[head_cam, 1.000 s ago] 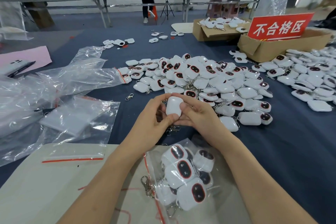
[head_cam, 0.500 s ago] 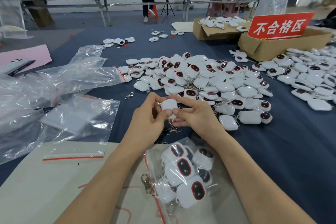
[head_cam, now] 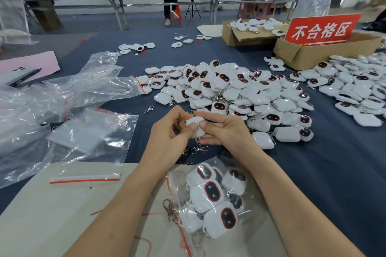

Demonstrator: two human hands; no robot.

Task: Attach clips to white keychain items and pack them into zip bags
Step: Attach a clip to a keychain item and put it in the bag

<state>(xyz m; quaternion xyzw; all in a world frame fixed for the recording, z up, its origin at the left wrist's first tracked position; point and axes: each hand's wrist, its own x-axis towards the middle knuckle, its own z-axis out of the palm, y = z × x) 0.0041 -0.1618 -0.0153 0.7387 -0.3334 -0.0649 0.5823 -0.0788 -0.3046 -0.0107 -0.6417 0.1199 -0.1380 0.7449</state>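
Both hands meet at the centre of the blue table around one white keychain item. My left hand pinches its left side with thumb and fingers. My right hand grips its right side, thumb pressed on the front. A metal clip dangles just under the item. Behind my hands lies a big pile of white keychain items, many showing a dark red-rimmed oval. Close to me, between my forearms, a zip bag holds several white items with clips sticking out of its open left side.
Empty zip bags spread over the left of the table, one more on a beige sheet. A loose clip lies left of my hands. Cardboard boxes with a red sign stand back right, beside another pile of items.
The white item has turned in my hands and sits lower between the fingers; my right thumb now presses on its front. The hands stay in the same spot.
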